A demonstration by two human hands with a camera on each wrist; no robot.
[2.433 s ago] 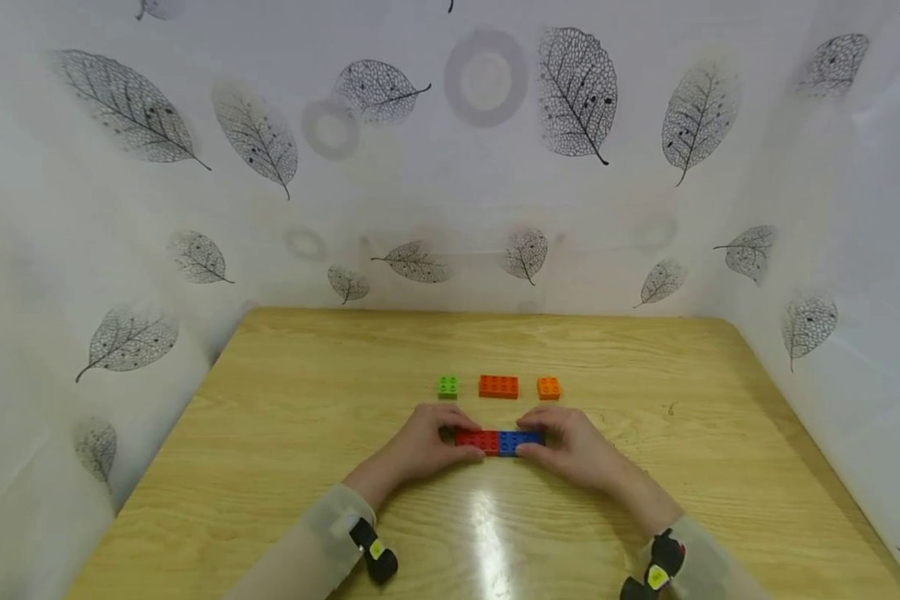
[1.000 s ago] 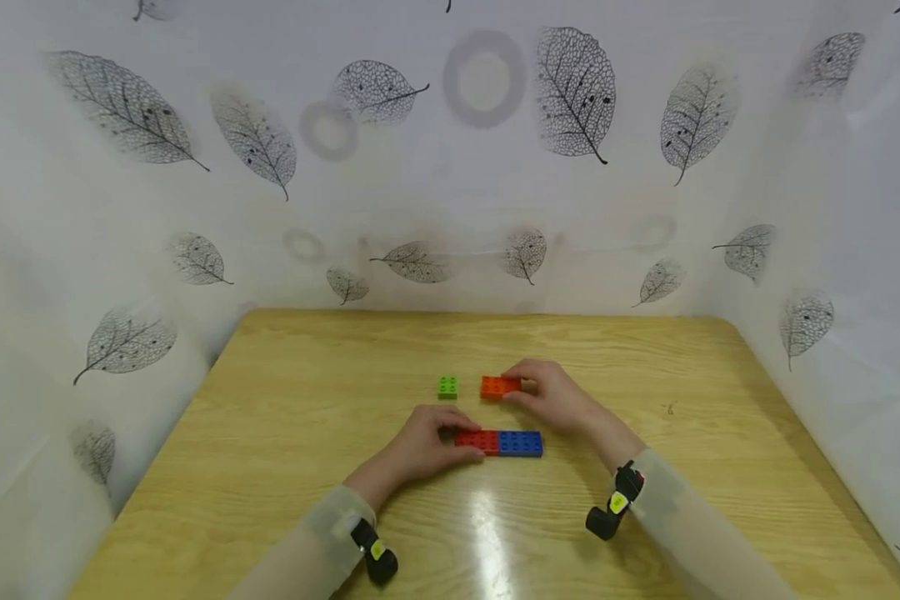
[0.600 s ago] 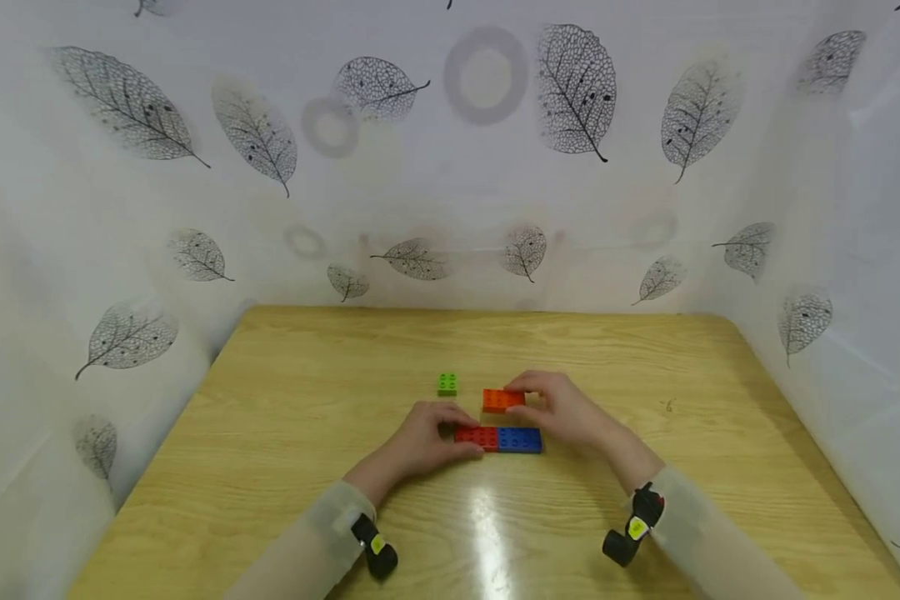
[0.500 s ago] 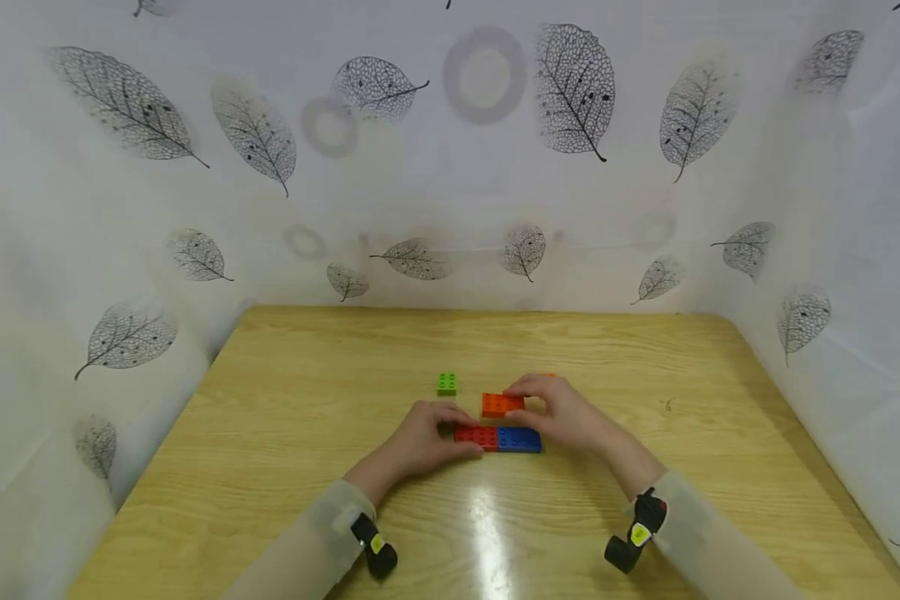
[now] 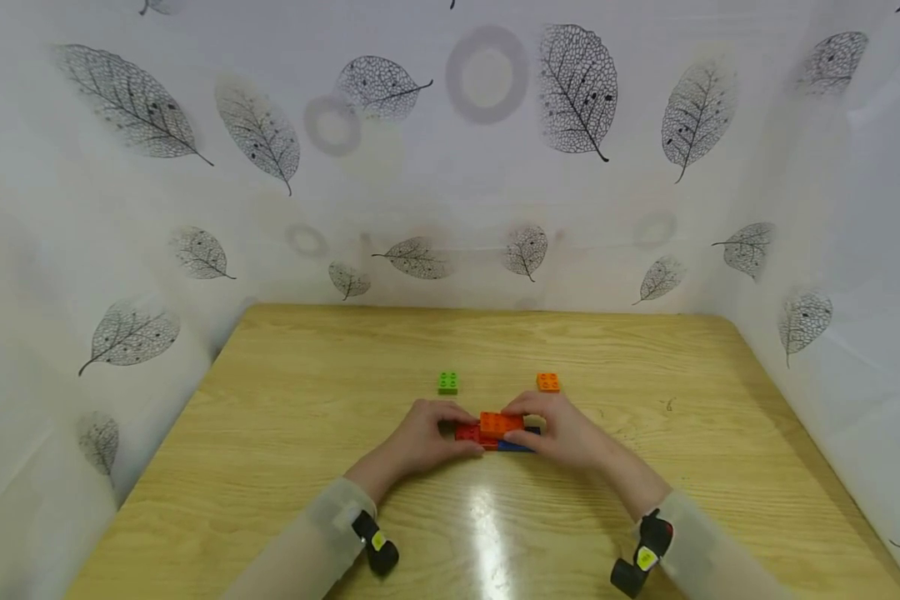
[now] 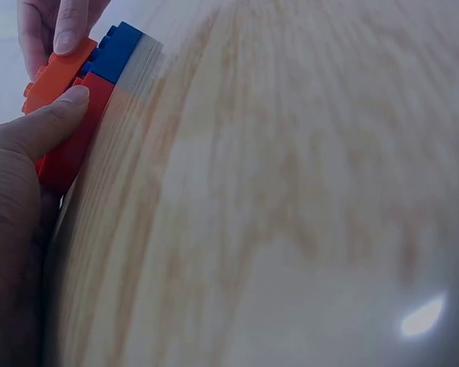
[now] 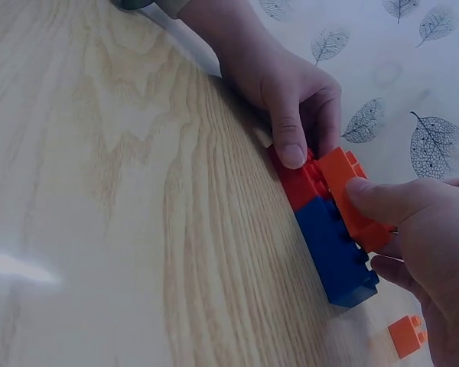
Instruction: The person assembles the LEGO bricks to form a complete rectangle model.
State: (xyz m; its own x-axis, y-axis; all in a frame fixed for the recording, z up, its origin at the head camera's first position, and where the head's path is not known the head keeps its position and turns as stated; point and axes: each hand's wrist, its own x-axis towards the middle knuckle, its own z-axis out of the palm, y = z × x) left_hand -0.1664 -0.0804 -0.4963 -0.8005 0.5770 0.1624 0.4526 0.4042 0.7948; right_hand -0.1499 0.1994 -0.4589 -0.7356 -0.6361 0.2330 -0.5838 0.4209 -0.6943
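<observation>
My left hand grips the red toy brick at its left end, thumb on the near side. End to end with it on the table lies the blue brick. Between thumb and fingers my right hand pinches an orange-red brick, over the seam of the red and blue bricks. In the right wrist view it sits slightly tilted at their studs; whether it is pressed on, I cannot tell. In the left wrist view the orange-red brick partly hides the studs below.
A small green brick and a small orange brick lie farther back on the wooden table. A white leaf-patterned cloth hangs behind and at both sides. Each wrist wears a black camera.
My right hand left the blue brick, took the orange-red brick from the back row and brought it nearer, over the red and blue bricks. The left hand stayed on the red brick.
</observation>
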